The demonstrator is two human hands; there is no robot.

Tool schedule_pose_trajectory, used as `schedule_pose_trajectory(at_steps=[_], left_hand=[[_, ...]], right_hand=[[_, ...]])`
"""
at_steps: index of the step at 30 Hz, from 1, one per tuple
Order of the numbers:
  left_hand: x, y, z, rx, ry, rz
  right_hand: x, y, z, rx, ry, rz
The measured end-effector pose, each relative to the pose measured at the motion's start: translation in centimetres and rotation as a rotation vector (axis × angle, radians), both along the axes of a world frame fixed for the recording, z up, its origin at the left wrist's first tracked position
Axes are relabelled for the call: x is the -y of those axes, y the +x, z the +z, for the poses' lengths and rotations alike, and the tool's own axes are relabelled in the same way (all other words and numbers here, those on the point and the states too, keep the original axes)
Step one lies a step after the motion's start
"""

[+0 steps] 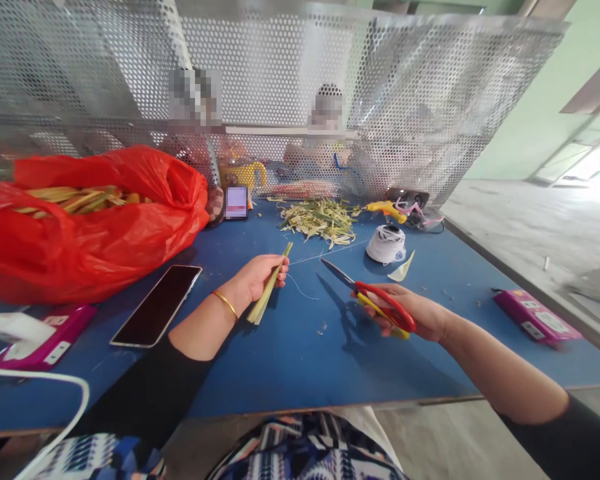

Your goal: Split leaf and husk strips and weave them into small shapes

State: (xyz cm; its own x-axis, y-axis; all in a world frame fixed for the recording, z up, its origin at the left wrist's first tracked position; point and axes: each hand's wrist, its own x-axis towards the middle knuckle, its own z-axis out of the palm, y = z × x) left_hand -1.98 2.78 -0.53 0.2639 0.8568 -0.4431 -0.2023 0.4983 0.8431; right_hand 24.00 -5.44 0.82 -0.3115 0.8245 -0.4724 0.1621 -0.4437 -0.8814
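Note:
My left hand (271, 275) is closed round a small bundle of green-yellow leaf strips (263, 303), whose pale ends point down toward me. A thin white thread (307, 258) runs from near this hand across to a spool of white thread (386, 244) at the right. In my right hand (403, 303) is a pair of scissors (387, 308) with red and yellow handles; the dark blades point up and left, apart from the bundle. A pale triangular scrap (402, 267) lies between the scissors and the spool.
A heap of leaf trimmings (320, 221) lies at the back, by the perforated metal screen (260, 67). At left are a red plastic bag (145, 207) of strips, a phone (157, 307) and a purple power strip (70, 333). Another purple power strip (535, 317) and a yellow glue gun (387, 211) are at right.

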Motion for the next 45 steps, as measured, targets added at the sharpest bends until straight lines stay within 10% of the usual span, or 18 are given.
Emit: schedule_pose_trajectory(at_steps=[17, 26, 31, 36, 40, 45], left_hand=[[0.1, 0.0, -0.1, -0.008, 0.036, -0.027], [0.3, -0.3, 0.6, -0.003, 0.098, -0.052], [0.7, -0.4, 1.3, 0.036, 0.178, -0.160], [1.3, 0.0, 1.4, 0.024, 0.268, -0.204], [1.7, 0.4, 1.4, 0.007, 0.305, -0.189], [1.7, 0.8, 0.9, -0.046, 0.302, -0.184]], right_hand=[[-2.2, -4.3, -0.7, 0.059, 0.127, -0.150], [-2.7, -2.8, -1.1, 1.230, 0.637, 0.153], [-2.8, -3.5, 0.3, 1.514, 0.678, 0.368], [-5.0, -6.0, 1.8, 0.923, 0.844, 0.208], [-6.7, -8.5, 0.6, 0.166, 0.495, 0.069], [-6.7, -9.1, -1.3, -0.081, 0.345, -0.018]])
